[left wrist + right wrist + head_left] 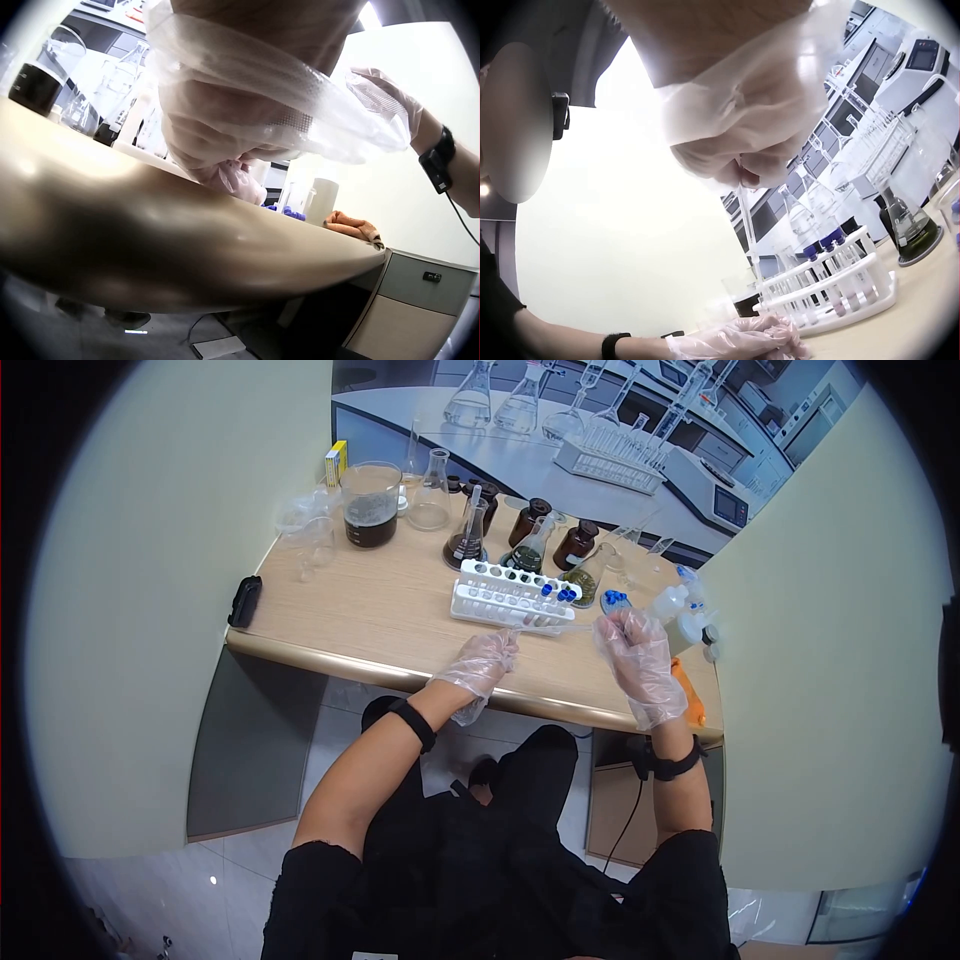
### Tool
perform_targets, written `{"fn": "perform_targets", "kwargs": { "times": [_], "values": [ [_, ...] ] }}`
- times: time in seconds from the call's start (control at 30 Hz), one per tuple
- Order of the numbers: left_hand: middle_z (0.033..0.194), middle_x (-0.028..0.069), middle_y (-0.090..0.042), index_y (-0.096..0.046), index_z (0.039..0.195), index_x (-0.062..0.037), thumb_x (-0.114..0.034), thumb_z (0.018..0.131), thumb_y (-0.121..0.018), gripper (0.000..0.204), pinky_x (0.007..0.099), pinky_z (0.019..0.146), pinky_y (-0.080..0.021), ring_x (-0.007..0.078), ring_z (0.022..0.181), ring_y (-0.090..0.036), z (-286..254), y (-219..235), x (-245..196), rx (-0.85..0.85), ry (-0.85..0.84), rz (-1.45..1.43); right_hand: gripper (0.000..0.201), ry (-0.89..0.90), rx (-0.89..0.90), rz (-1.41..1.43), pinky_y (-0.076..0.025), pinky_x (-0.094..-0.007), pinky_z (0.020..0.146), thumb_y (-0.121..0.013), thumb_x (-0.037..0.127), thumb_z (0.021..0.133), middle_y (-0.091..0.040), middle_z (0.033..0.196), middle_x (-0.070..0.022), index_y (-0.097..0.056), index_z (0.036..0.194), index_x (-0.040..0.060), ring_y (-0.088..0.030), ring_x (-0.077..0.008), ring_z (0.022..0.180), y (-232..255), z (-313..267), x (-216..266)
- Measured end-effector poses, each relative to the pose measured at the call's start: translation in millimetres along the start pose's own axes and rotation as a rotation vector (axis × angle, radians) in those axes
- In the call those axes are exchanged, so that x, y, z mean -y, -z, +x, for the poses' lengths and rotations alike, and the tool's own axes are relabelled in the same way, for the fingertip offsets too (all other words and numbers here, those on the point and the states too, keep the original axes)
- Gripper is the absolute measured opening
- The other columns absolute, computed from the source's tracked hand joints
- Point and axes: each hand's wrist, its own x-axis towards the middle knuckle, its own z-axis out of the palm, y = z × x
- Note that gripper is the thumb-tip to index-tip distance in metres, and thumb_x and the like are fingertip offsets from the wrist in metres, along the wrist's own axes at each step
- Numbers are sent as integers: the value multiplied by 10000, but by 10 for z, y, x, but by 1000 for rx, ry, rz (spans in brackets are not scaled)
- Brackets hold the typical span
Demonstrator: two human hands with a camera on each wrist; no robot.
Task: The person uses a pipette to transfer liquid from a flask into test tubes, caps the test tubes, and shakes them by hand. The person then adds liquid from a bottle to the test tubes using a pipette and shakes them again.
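Note:
Both hands wear clear plastic gloves. My right hand (645, 665) pinches the end of a thin clear dropper (748, 225), which slants down from its fingertips in the right wrist view. Lower and to the left, my left hand (485, 660) has bent fingers beside the dropper's far end; whether it holds anything is hidden. Just beyond both hands stands a white rack (490, 611) of clear tubes. Blue caps (826, 244) top several tubes at its right end, and some of these show pinkish contents at the bottom.
Behind the rack stand flasks of dark liquid (465, 550) and brown bottles (577, 547). A beaker (370, 510) of dark liquid is at the back left, a black object (245, 602) at the left edge. An orange cloth (688, 695) lies by the right front edge.

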Motion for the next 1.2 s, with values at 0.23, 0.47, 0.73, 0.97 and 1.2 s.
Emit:
{"fn": "perform_targets", "kwargs": {
  "times": [0.23,0.47,0.73,0.97,1.2],
  "values": [
    [947,64,-657,-633,1155,-12,-187,1103,-532,209,323,811,-561,163,840,-679,11,-8,50,7,-5,-61,136,24,31,-20,-472,-451,621,-714,135,968,-622,760,-178,-686,920,12,-591,-345,675,55,29,145],
    [964,56,-645,-630,1203,9,-143,1100,-545,203,308,801,-556,144,843,-662,-19,-15,13,13,-21,-46,81,371,-59,-284,-419,-453,574,-711,75,969,-543,706,-137,-694,912,20,-569,-315,657,-65,23,-22],
    [963,42,-633,-631,1207,-7,-140,1104,-533,194,309,800,-553,143,833,-649,-27,-6,4,22,-46,-22,239,9,38,-8,-406,-461,590,-693,173,1006,-567,701,-162,-649,853,-5,-526,-326,635,-44,63,88],
    [942,32,-624,-627,1171,-3,-162,1110,-526,198,306,803,-546,137,836,-638,-38,-10,-16,21,-12,-62,260,-358,-57,256,-442,-351,629,-665,240,1033,-594,757,-86,-685,938,-1,-519,-179,673,7,155,148],
    [909,21,-608,-634,1088,-23,-184,1118,-499,213,305,795,-526,128,821,-619,56,-28,136,36,49,-302,204,-356,-593,509,-407,-248,647,-698,262,1014,-598,879,60,-714,1039,60,-480,-43,745,133,580,-664]
  ]
}}
